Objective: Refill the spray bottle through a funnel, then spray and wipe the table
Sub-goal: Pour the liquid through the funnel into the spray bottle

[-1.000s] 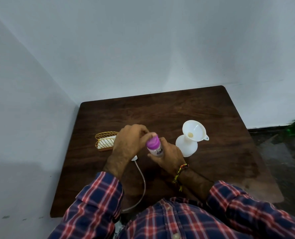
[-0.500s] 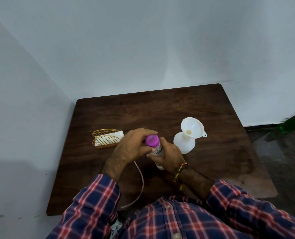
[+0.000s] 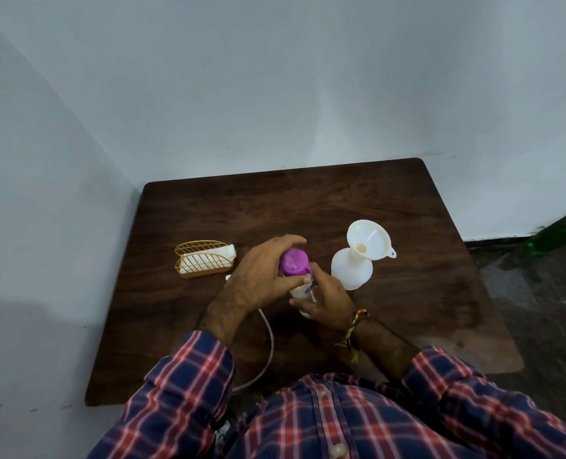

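Note:
A small clear refill bottle with a purple cap point(image 3: 294, 262) stands near the middle of the dark wooden table point(image 3: 308, 207). My right hand point(image 3: 324, 298) grips its body from the right. My left hand point(image 3: 258, 276) curls round the purple cap from the left. To the right stands the white spray bottle body point(image 3: 351, 271) with a white funnel point(image 3: 367, 239) seated in its neck. A thin white tube point(image 3: 268, 346), with a white piece at its far end mostly hidden under my left hand, lies on the table.
A yellow wire holder with white napkins point(image 3: 203, 260) sits at the left of the table. Walls close off the back and left sides. A green bottle point(image 3: 555, 238) lies on the floor at the right. A wet patch point(image 3: 457, 313) shows near the table's right edge.
My left hand has shifted its hold on the purple cap, now covering it less from above. The bottle stays between both hands. The camera view has tilted slightly.

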### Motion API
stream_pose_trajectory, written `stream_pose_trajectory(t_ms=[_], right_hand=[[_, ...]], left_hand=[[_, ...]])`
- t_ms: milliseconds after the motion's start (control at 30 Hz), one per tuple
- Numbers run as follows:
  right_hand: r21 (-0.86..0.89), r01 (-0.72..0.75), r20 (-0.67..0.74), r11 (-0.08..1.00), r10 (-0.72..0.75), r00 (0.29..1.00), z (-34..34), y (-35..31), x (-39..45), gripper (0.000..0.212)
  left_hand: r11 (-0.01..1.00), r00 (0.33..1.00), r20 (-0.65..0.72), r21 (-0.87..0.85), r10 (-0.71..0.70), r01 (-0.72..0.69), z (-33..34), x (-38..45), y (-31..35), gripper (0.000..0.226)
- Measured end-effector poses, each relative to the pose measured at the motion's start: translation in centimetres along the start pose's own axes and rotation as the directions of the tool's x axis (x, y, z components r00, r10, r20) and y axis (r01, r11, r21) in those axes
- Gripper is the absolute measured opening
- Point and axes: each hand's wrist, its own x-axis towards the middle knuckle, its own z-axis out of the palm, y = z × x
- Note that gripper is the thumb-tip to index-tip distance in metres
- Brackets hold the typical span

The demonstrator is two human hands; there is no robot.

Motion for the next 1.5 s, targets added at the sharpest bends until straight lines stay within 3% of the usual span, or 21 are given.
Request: stream_pose_trajectory(t_ms=[133,333,600,733,933,1067,1133,1300,1500], right_hand=[[0.005,0.002,-0.054,1.000,-0.002,0.999,-0.3,0.4,-0.9,0.060],[0.000,-0.010,-0.179,1.000,0.009,0.984,-1.1,0.9,-2.7,0.059],[0.018,-0.105,-0.289,0.994,0.106,0.951,-2.9,1.7,-6.3,0.063],[0.028,-0.179,-0.367,0.983,0.176,0.913,-3.9,2.3,-8.2,0.060],[0.060,-0.221,-0.453,0.974,0.223,0.863,-5.9,3.6,-9.7,0.059],[0.080,-0.245,-0.498,0.966,0.252,0.830,-7.3,4.5,-10.1,0.058],[0.084,-0.250,-0.540,0.964,0.255,0.802,-8.0,4.8,-10.3,0.055],[0.140,-0.258,-0.643,0.956,0.286,0.710,-9.9,5.4,-9.6,0.053],[0.097,-0.268,-0.698,0.959,0.257,0.668,-12.4,5.0,-7.8,0.055]], left_hand=[[0.978,0.990,-0.131,-0.204,-0.060,0.033,-0.5,-0.2,0.5,0.058],[0.825,0.920,-0.164,-0.518,-0.355,0.226,1.9,-0.8,-1.5,0.057],[0.806,0.848,-0.174,-0.450,-0.501,0.384,9.7,-0.1,-5.4,0.054],[0.830,0.848,-0.128,-0.324,-0.513,0.454,12.0,0.9,-5.2,0.056],[0.884,0.884,0.016,-0.007,-0.467,0.468,13.8,1.4,-6.2,0.061],[0.895,0.891,0.085,0.063,-0.446,0.442,12.9,1.4,-5.7,0.106],[0.931,0.931,0.024,0.004,-0.364,0.364,11.9,1.7,-4.3,0.122],[0.945,0.979,-0.150,-0.315,-0.137,0.084,9.2,4.8,2.0,0.117],[0.974,0.996,-0.089,-0.223,0.016,-0.035,8.9,8.1,6.5,0.112]])
